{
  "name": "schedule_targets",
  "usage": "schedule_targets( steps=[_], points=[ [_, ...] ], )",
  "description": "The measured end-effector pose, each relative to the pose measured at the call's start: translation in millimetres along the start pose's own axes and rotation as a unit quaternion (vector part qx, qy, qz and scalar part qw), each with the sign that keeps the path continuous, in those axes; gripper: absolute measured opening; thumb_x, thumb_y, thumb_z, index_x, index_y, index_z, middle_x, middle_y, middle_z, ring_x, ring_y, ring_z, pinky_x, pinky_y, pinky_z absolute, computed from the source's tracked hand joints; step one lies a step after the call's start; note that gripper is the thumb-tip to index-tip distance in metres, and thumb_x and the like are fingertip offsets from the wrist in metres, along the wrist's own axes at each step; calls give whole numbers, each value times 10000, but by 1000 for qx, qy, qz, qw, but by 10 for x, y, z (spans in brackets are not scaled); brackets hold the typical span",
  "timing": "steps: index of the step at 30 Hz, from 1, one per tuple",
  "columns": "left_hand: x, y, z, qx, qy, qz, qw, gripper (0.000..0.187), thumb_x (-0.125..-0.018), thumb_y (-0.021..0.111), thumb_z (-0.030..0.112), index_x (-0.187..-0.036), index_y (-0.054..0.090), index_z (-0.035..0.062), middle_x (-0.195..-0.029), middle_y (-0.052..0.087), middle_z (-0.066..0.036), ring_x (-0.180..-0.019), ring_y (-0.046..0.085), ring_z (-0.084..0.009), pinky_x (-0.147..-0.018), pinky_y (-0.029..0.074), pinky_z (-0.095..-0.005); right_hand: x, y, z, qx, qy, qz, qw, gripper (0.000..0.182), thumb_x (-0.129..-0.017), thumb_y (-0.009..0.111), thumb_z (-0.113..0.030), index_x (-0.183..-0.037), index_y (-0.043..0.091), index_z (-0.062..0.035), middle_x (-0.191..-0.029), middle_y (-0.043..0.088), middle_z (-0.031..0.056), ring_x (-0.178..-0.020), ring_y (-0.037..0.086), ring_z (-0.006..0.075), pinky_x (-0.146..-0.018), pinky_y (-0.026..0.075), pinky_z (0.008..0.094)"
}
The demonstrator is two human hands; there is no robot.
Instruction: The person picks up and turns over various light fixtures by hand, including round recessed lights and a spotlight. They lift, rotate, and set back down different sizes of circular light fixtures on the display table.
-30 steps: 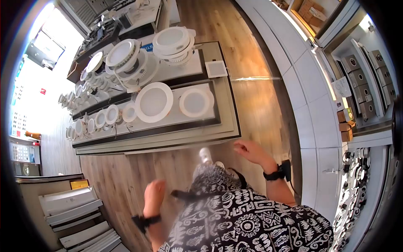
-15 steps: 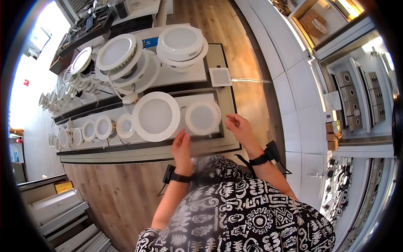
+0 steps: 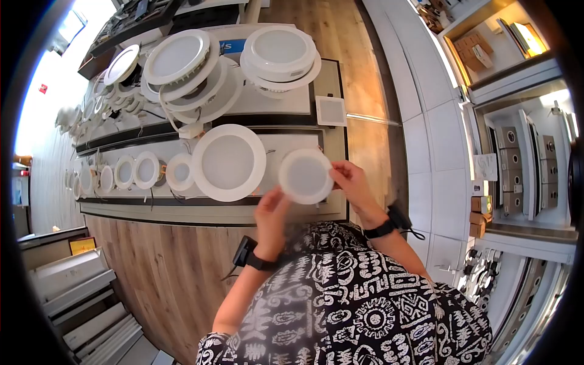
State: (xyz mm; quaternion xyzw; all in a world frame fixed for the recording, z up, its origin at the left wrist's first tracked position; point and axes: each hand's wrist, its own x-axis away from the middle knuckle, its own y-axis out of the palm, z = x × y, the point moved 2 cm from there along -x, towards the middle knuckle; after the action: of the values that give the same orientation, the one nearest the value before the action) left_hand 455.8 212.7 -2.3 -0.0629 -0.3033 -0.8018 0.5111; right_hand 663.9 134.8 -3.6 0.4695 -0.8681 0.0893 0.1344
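Note:
A small round white downlight [image 3: 306, 176] with a frosted face is tilted up between my two hands. My right hand [image 3: 354, 185] pinches its right rim between thumb and fingers. At the lower left rim, my left hand [image 3: 271, 216] has its fingertips closed against the edge, a little smeared by motion. To the left stands a larger round downlight [image 3: 229, 163], apart from my hands. A square panel light [image 3: 331, 111] lies behind, near the board's right edge.
Smaller round downlights [image 3: 146, 170] line the front of the display board to the left. Stacked large downlights [image 3: 177, 58] and another stack [image 3: 280, 52] stand at the back. Boxed goods fill a cabinet [image 3: 508, 152] on the right. Long pale panels [image 3: 70, 286] lean at lower left.
The small downlight has come up off the board, toward me and slightly right. Both hands, apart from it before, have closed on its rim. The view has shifted a little.

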Motion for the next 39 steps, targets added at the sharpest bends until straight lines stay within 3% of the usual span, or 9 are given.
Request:
schedule_targets(
  steps=[5,9,10,18,24,28,30,33,39],
  points=[
    [155,89,21,-39,36,-8,999,231,-874,630,55,-1099,606,8,-1041,633,-31,-967,570,-101,-859,454,-245,228,-583,-113,-377,111,-9,919,239,-938,555,-164,-1140,559,-35,-1002,623,48,-899,606,140,-729,527,280],
    [-150,-249,-354,23,9,92,995,260,-910,604,144,-1133,542,24,-955,622,-23,-858,592,-112,-740,479,-241,240,-1043,102,-642,63,-51,762,208,-917,560,-137,-1096,563,-31,-952,613,71,-872,586,181,-738,519,302],
    [-187,-267,-384,19,-8,88,996,269,-903,613,143,-1126,537,14,-963,622,-42,-857,602,-123,-742,489,-250,201,-1126,182,-629,24,-109,770,266,-919,581,-163,-1143,561,-21,-1049,617,87,-881,595,166,-762,522,273],
    [-450,-181,-689,-24,-98,26,995,168,-913,606,172,-1000,563,35,-939,634,-52,-828,634,-150,-742,542,-274,303,-1049,243,-439,73,54,894,219,-933,575,-190,-1109,591,-61,-1006,659,27,-904,627,122,-781,528,250],
    [-301,-78,-674,9,-40,32,999,71,-907,600,108,-852,571,74,-932,633,-20,-800,615,-112,-767,539,-274,364,-1032,447,-494,99,59,862,172,-930,583,-173,-1068,600,-72,-976,664,28,-848,623,128,-734,521,261],
    [-93,144,-397,-154,120,12,981,139,-860,623,37,-763,526,55,-977,635,-60,-773,600,-105,-712,514,-266,405,-1048,481,-518,96,43,849,187,-922,595,-161,-1090,589,-80,-1008,641,2,-878,591,103,-732,504,229],
    [74,350,-190,-366,269,5,891,176,-835,628,5,-717,499,34,-1045,644,-116,-722,600,-130,-666,504,-274,401,-1074,479,-529,92,43,842,171,-924,592,-162,-1078,591,-86,-1013,642,1,-874,592,108,-732,505,231],
    [392,747,78,-420,418,-79,801,195,-794,640,-20,-690,478,6,-1170,600,-216,-650,594,-216,-604,490,-301,402,-1166,488,-575,72,28,815,170,-933,577,-156,-1084,587,-81,-1019,642,10,-889,596,118,-741,509,240],
    [534,843,139,-461,486,-144,729,209,-719,658,-41,-646,468,10,-1248,550,-226,-756,649,-303,-612,535,-348,432,-1285,355,-636,19,5,772,212,-959,524,-159,-1136,568,-52,-1038,634,60,-933,603,165,-786,515,277]
  ],
)
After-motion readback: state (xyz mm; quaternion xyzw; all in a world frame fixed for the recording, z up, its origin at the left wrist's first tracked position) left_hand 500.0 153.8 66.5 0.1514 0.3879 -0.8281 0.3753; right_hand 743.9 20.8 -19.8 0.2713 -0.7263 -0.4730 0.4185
